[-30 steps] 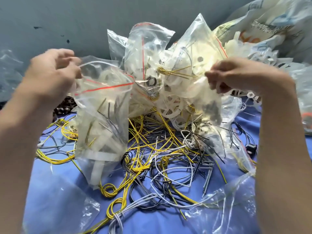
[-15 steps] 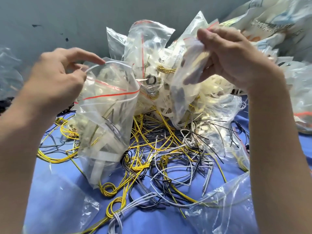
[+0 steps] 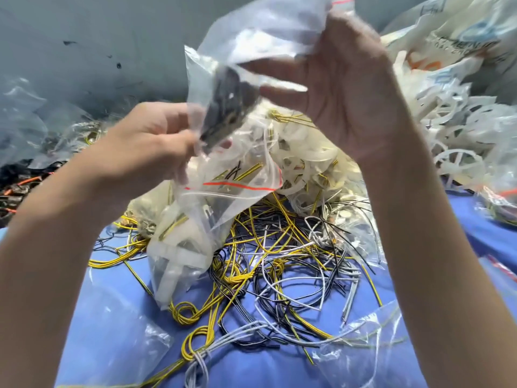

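Since the frame half a second back, our right hand point(image 3: 344, 88) has lifted the small bag point(image 3: 251, 51) high above the tangle of wires point(image 3: 279, 261). Our left hand point(image 3: 148, 147) has come up to meet its lower end. The small bag hangs slanted, its red-striped end uppermost against our right hand. Its load of dark parts point(image 3: 226, 105) has slid to the low end, just beside our left hand. Our right hand grips the film near the top with its fingers point(image 3: 279, 88) stretched along the bag. Blur hides exactly how they close. Our left fingers are curled, pinching the rim of the larger bag point(image 3: 212, 197). That bag droops from the hand to the near left edge of the tangle, its red zip stripe crumpled across its mouth and pale plastic strips inside. Whether the same pinch also catches the small bag's corner, we cannot tell. The tangle of yellow, black and white wires lies on a blue cloth point(image 3: 279, 368) that covers the whole surface. Two clear bags lie flat on the cloth nearer us than the tangle, one to its left point(image 3: 120, 345) and one to its right point(image 3: 363, 354). Beyond the tangle, to the right, sits a heap of white plastic rings point(image 3: 461, 130), with printed sacks point(image 3: 461, 32) behind it. Behind the tangle stands a grey wall point(image 3: 98, 51) flecked with dark spots.
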Available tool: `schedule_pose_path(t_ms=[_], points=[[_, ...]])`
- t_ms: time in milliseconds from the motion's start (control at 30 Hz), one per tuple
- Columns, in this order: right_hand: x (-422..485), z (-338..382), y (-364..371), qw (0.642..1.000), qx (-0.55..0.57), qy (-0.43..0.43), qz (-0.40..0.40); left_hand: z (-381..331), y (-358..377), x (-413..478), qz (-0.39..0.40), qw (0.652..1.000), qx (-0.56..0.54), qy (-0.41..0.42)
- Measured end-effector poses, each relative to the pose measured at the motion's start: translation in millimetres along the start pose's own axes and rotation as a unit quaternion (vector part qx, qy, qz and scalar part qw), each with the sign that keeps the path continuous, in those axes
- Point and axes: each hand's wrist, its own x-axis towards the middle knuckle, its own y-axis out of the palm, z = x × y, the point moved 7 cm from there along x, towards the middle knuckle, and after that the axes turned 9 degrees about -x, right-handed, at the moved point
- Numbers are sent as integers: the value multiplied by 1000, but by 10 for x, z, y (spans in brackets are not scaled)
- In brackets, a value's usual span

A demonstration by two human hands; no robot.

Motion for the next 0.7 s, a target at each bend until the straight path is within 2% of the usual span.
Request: schedule_pose_path(t_ms=[67, 133, 200, 267, 300, 433, 467, 533, 633, 700], points=[[-22, -143, 45, 996, -72, 56, 23, 4, -62, 5, -29, 999, -20, 4], [-80, -306, 65, 969, -205, 123, 70, 23, -152, 10, -63, 998, -14, 2], [-154, -453, 28, 903, -362, 188, 131, 42, -209, 16, -77, 997, -12, -8], [-169, -522, -27, 812, -520, 213, 160, 42, -232, 17, -79, 997, -2, -6], [-146, -517, -29, 772, -581, 206, 157, 37, -226, 15, -76, 997, 9, -1], [-64, -487, 75, 656, -727, 156, 134, -40, -116, -11, -50, 997, 39, 32], [-52, -501, 124, 642, -742, 138, 138, -74, -91, -26, -45, 997, 46, 47], [-36, -526, 223, 645, -744, 112, 135, -129, -81, -48, -54, 993, 69, 79], [38, -495, 175, 620, -776, 81, 75, -154, -181, -44, -109, 979, 128, 112], [39, -463, 84, 646, -755, 78, 83, -174, -277, -28, -147, 961, 191, 133]])
